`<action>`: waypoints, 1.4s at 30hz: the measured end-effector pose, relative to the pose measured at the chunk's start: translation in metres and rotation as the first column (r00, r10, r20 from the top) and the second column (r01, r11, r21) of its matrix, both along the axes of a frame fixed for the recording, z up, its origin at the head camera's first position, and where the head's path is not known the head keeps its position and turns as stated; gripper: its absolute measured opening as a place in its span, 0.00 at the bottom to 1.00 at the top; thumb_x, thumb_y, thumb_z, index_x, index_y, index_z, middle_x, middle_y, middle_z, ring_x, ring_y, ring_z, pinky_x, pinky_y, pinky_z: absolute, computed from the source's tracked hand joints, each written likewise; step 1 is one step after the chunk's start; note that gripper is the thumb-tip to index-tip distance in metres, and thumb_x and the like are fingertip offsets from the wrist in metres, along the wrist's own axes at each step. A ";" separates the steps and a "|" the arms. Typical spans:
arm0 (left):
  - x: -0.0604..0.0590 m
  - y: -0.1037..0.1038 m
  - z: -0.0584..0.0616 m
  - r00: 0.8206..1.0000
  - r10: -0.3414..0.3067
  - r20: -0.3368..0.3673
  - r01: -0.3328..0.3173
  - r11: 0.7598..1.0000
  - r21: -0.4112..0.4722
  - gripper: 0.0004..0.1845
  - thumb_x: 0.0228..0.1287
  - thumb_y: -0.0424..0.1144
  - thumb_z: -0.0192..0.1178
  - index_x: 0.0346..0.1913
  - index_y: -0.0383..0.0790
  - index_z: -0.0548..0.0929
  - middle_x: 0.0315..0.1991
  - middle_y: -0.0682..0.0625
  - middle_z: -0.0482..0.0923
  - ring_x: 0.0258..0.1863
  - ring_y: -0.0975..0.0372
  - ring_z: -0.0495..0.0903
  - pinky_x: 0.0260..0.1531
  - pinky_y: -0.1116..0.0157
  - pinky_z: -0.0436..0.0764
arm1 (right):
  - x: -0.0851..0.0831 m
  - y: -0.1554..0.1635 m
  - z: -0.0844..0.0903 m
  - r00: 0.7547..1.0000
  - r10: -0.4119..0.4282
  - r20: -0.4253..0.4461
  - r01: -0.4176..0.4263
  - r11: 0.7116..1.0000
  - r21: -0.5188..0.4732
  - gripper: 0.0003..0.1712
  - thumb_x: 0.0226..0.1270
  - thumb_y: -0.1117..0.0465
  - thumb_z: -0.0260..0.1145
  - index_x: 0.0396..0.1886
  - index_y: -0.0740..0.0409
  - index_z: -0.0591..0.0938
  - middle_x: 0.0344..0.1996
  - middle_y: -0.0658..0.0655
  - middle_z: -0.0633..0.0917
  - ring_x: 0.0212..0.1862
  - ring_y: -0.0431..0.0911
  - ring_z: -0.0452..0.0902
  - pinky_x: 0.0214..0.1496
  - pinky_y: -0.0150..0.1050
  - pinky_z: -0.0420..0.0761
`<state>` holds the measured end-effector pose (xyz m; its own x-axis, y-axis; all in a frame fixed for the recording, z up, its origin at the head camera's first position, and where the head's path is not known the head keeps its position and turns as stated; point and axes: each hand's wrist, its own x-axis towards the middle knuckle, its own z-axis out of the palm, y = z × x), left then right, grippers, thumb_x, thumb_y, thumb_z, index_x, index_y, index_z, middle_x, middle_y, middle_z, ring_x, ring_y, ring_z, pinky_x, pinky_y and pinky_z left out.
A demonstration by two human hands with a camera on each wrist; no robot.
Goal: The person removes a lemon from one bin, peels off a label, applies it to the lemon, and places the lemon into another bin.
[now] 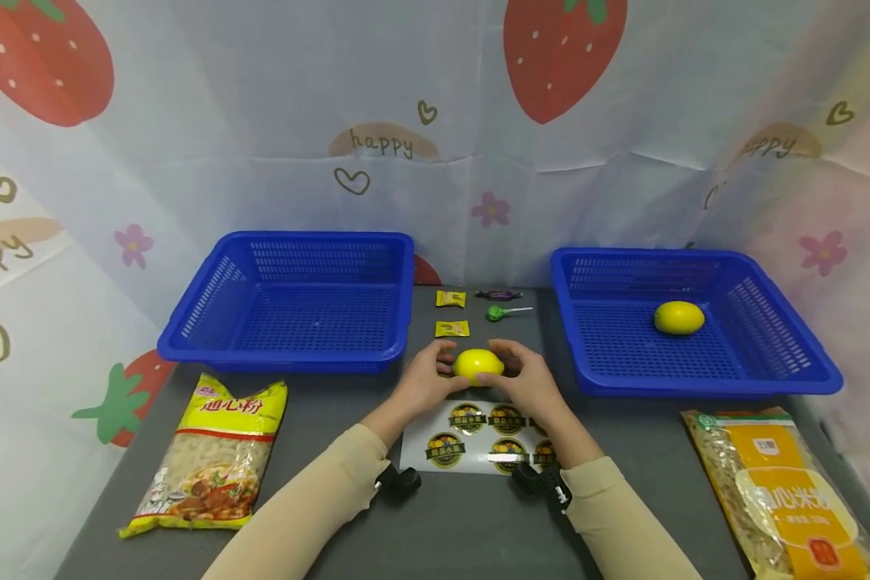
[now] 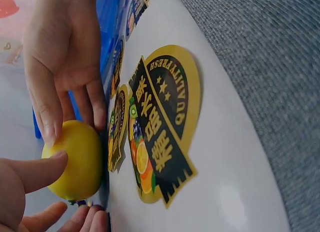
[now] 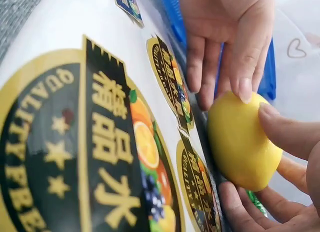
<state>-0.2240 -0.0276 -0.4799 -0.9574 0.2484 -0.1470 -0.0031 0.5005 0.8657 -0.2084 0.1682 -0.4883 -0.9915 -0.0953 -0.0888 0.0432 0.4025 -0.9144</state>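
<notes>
A yellow lemon [image 1: 476,365] lies between both hands at the middle of the table, just beyond a white sheet [image 1: 476,449] of round fruit stickers. My left hand [image 1: 422,379] holds its left end, thumb in front and fingers curved behind. From the other side my right hand [image 1: 535,385] grips it, the thumb lying across its near face. In the left wrist view the lemon [image 2: 77,162] shows a thumb pressed to its skin. The right wrist view has both thumbs on the lemon [image 3: 242,142], close beside the sticker sheet [image 3: 150,66].
Left of centre stands a blue basket [image 1: 286,357]; another blue basket [image 1: 710,387] on the right contains a second lemon [image 1: 679,317]. Yellow-wrapped candies [image 1: 452,329], a purple candy [image 1: 499,296] and a green lollipop [image 1: 496,312] lie behind the hands. Pasta bags [image 1: 217,459] [image 1: 790,491] flank the front.
</notes>
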 end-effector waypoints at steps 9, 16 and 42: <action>0.001 0.002 0.001 1.000 -0.027 0.011 0.027 1.000 0.009 0.37 0.57 0.38 0.75 0.69 0.39 0.72 0.62 0.41 0.78 0.57 0.50 0.78 0.60 0.51 0.78 | 0.001 0.000 0.001 0.999 0.031 0.010 -0.031 0.999 0.021 0.35 0.64 0.52 0.75 0.69 0.54 0.75 0.66 0.58 0.78 0.65 0.56 0.75 0.62 0.52 0.80; 0.000 0.002 0.003 1.000 -0.029 -0.001 0.029 1.000 -0.001 0.31 0.58 0.37 0.74 0.65 0.40 0.77 0.59 0.43 0.80 0.54 0.53 0.80 0.57 0.53 0.80 | 0.000 -0.001 0.003 0.999 0.041 0.013 -0.041 0.999 0.030 0.32 0.65 0.52 0.74 0.66 0.55 0.78 0.62 0.59 0.81 0.61 0.54 0.79 0.60 0.50 0.81; -0.013 -0.001 -0.004 0.999 0.021 0.026 -0.023 0.997 0.068 0.42 0.52 0.29 0.76 0.71 0.41 0.70 0.63 0.40 0.76 0.62 0.50 0.77 0.63 0.52 0.77 | -0.006 0.000 0.002 0.999 0.006 -0.041 -0.005 1.000 0.018 0.37 0.64 0.56 0.75 0.71 0.54 0.73 0.68 0.59 0.76 0.68 0.58 0.73 0.64 0.55 0.78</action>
<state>-0.2367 -0.0282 -0.4840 -0.9589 0.2378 -0.1551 -0.0361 0.4396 0.8974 -0.2140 0.1686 -0.4859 -0.9938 -0.0997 -0.0498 0.0034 0.4189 -0.9080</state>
